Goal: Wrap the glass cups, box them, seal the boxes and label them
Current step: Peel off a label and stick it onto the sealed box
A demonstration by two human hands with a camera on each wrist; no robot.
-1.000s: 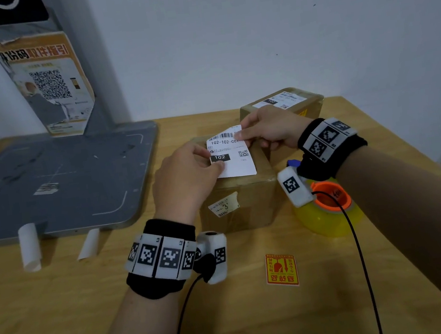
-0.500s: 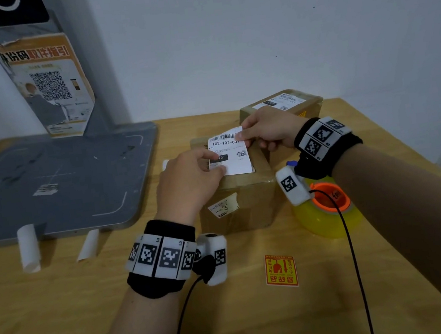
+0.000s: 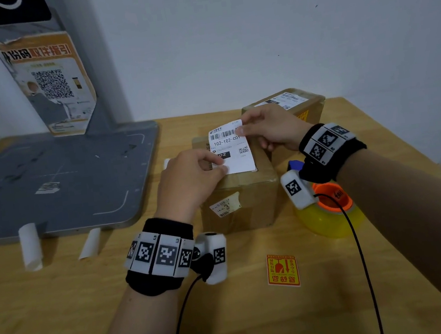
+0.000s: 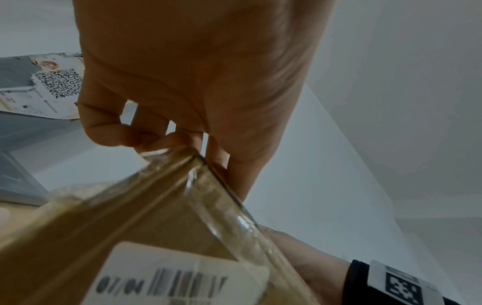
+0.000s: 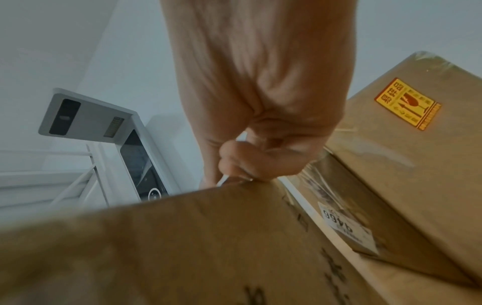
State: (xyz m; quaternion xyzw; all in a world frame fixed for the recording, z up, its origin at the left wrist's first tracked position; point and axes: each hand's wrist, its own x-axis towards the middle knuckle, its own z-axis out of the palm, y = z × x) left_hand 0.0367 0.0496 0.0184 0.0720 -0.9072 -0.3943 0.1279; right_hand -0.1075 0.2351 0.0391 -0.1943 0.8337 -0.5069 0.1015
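Two hands were on one shipping label (image 3: 232,148) at that moment, and that was the right way to lay it. My left hand (image 3: 188,182) pinched the label's near left corner between thumb and forefinger, while my right hand (image 3: 270,130) pinched its far right corner, so the paper was stretched between them over the top of the nearer box (image 3: 240,192). That box stood sealed on the wooden table (image 3: 65,310), just in front of a second box (image 3: 289,105) that already carried its own label and, as the right wrist view showed, a fragile sticker on its side.

I judged the label was low over the lid, its near edge about at the box top, but I could not tell whether the glue had caught yet. To do this step well, I reckoned I should keep the sheet taut and square to the box edges, set one edge down first, then smooth across with flat fingers so no bubble or crease crossed the barcode. Letting a corner go early risked a crooked stick, hard to lift again.

One loose fragile sticker (image 3: 283,270) lay on the table near me, and the yellow tape roll (image 3: 328,217) sat under my right wrist.
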